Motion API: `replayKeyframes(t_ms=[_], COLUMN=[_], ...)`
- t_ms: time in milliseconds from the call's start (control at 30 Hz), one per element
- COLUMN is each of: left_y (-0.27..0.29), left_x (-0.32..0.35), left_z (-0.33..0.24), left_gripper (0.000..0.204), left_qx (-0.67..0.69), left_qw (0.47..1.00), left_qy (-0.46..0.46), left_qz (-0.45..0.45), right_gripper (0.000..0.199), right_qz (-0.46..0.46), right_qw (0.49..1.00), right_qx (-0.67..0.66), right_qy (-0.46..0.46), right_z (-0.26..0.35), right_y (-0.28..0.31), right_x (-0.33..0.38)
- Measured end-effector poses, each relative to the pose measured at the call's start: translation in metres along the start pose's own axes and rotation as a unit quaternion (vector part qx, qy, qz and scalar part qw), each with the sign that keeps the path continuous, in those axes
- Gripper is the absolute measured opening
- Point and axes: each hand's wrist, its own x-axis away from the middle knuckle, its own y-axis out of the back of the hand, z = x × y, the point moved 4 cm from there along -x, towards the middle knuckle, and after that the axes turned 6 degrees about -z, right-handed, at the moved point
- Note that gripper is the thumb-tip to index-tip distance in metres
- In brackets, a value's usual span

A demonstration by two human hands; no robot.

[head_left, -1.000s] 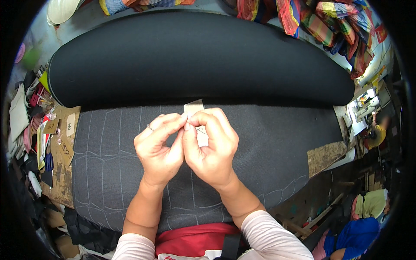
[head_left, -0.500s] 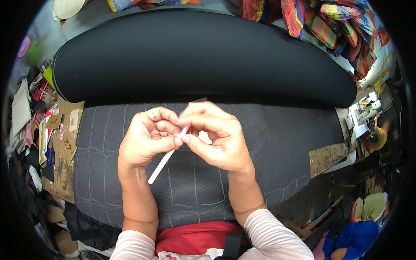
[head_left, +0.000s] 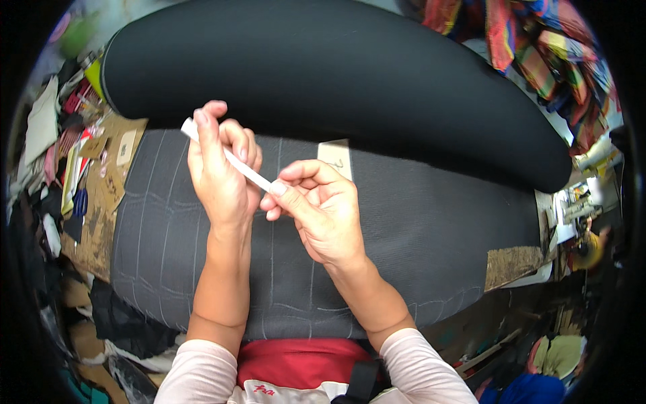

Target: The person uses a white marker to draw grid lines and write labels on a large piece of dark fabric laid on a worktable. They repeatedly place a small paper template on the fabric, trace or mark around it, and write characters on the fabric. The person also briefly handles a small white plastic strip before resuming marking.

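Note:
A slim white stick [head_left: 246, 170] slants between my hands above dark grey cloth [head_left: 397, 229] marked with pale lines. My right hand [head_left: 321, 209] pinches its lower end between thumb and fingertips. My left hand [head_left: 222, 161] is around its upper part, with one finger crossing it near the far tip and the others curled beside it. Just beyond my right hand, a small pale card [head_left: 332, 153] with a dark mark lies on the cloth.
A large black fabric roll [head_left: 323, 74] spans the far side. At the left, blue-handled scissors [head_left: 81, 202] and scraps lie on a worn wooden table edge [head_left: 91, 252]. Checked, colourful bundles [head_left: 501, 34] hang at the far right. A sewing machine [head_left: 582, 209] stands at the right.
The stick has swung from pointing toward me to pointing far left. My left hand has turned upward and moved along it; my right hand shifted slightly. The pale card is now more exposed.

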Motion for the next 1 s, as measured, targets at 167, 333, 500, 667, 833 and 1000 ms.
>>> replayKeyframes(t_ms=[167,333,500,667,833,1000], left_y=[0.006,0.004,-0.001,-0.002,-0.004,-0.005], left_x=[-0.011,-0.01,-0.005,-0.002,0.0,0.005], left_z=[-0.001,0.0,0.002,0.005,0.007,0.01], left_gripper=[0.038,0.059,0.055,0.043,0.037,0.035], left_qx=[0.035,-0.024,-0.068,-0.093,-0.13,-0.162], left_qw=[0.997,0.995,0.994,0.993,0.989,0.984], left_qy=[0.071,0.08,0.065,0.064,0.054,0.072], left_qz=[0.02,0.06,0.049,0.038,0.036,0.032], right_gripper=[0.015,0.013,0.011,0.007,0.008,0.01], right_qz=[0.058,0.108,0.129,0.14,0.162,0.185], right_qw=[0.975,0.907,0.823,0.787,0.746,0.715], right_qx=[0.213,0.396,0.501,0.532,0.572,0.605], right_qy=[-0.033,0.093,0.237,0.28,0.3,0.299], right_z=[0.007,0.023,0.029,0.029,0.027,0.028], right_y=[-0.008,-0.015,-0.025,-0.027,-0.027,-0.028], right_x=[0.006,0.008,0.011,0.012,0.013,0.016])
